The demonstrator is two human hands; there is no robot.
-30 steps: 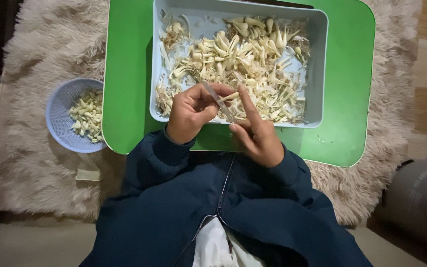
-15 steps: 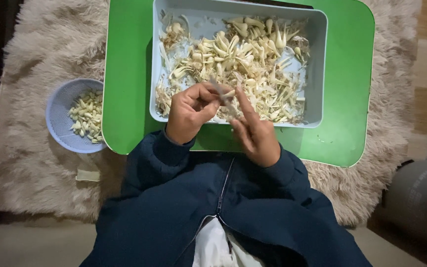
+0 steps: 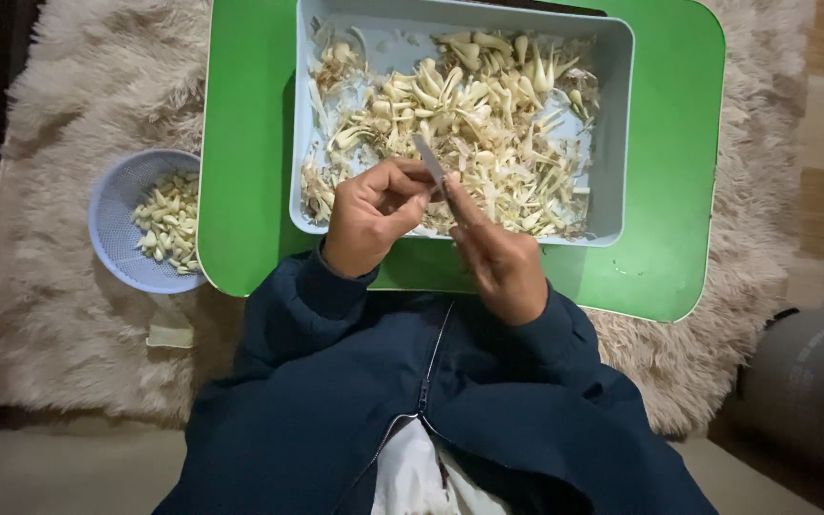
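A small knife (image 3: 428,155) is pinched in the right hand (image 3: 498,257); a garlic clove is gripped by the left hand (image 3: 371,212) over the grey tray (image 3: 612,133).

tray (image 3: 612,191) on table (image 3: 240,143) | bowl (image 3: 112,224) left, on rug (image 3: 78,95)

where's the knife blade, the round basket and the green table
knife blade (image 3: 428,155), head view, on the flat of the grey blade above the fingers
round basket (image 3: 112,205), head view, on its bare pale blue inner wall
green table (image 3: 245,143), head view, on the bare top left of the tray
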